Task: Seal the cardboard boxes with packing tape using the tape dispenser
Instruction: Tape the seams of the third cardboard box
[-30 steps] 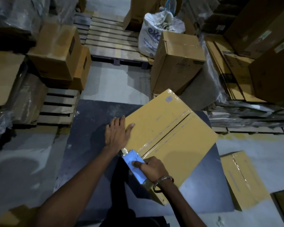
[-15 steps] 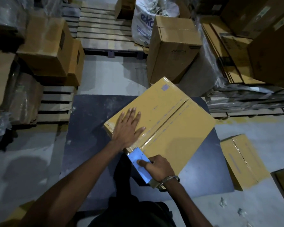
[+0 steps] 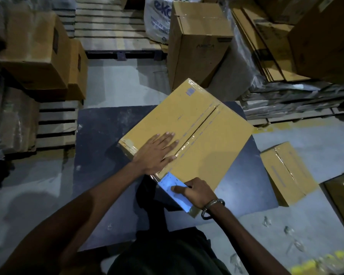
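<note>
The yellow box [image 3: 187,135] sits on the dark table [image 3: 99,139], its middle seam open at the far end. The blue tape dispenser [image 3: 174,190] is at the near edge of the box, on the seam. If it gets pulled crooked, the tape could miss the seam or wrinkle, and the box could slide. The right hand [image 3: 197,192] has its grip clamped on the dispenser, I think. The left hand [image 3: 157,153] lies flat on the box, fingers straight, pressing down.

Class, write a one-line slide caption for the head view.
Left hand flat on yellow-brown cardboard box; right hand grips pale blue tape dispenser at its near edge.
</note>
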A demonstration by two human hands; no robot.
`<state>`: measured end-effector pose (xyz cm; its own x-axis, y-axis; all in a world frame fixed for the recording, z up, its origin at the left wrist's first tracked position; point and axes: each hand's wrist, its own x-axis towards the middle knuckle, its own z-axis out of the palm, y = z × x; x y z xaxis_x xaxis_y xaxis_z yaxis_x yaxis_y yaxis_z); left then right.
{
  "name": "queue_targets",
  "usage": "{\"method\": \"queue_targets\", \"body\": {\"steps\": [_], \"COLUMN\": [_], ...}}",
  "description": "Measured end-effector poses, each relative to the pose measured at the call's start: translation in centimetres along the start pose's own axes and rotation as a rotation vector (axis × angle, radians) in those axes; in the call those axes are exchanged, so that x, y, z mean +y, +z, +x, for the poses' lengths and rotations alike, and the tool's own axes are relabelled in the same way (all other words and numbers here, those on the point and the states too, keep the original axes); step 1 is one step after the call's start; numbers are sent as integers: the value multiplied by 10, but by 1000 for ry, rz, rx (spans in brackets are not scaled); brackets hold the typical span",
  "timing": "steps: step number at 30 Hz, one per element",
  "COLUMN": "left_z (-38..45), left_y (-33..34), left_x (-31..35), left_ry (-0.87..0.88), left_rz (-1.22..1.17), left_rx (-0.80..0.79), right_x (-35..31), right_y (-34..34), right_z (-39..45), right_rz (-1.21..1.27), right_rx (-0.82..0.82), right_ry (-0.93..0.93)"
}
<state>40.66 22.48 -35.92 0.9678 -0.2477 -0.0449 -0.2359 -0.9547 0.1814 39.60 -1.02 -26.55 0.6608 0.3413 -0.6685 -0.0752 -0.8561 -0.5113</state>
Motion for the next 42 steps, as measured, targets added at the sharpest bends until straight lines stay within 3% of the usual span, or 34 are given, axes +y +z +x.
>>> {"method": "queue_targets", "body": {"steps": [10,14,22,31,42], "left_z": [5,11,14,-5,-6], "left_y": [-7,8,15,17,17], "left_x": [29,58,51,111,106], "left_ry": [-82,22,7,-22,1], "left_rz": [-5,-11,-41,4,71], "left_rx": [56,55,59,-29,10], "right_x": [31,30,83,96,121], "right_y": [-12,-9,-20,-15,-5], "right_z": [-8,-14,-48,-45,-56], "right_rz": [27,6,-37,-36,-101], "right_rx": [-64,-41,-36,19,109], "right_ry": [56,15,18,-69,-176]}}
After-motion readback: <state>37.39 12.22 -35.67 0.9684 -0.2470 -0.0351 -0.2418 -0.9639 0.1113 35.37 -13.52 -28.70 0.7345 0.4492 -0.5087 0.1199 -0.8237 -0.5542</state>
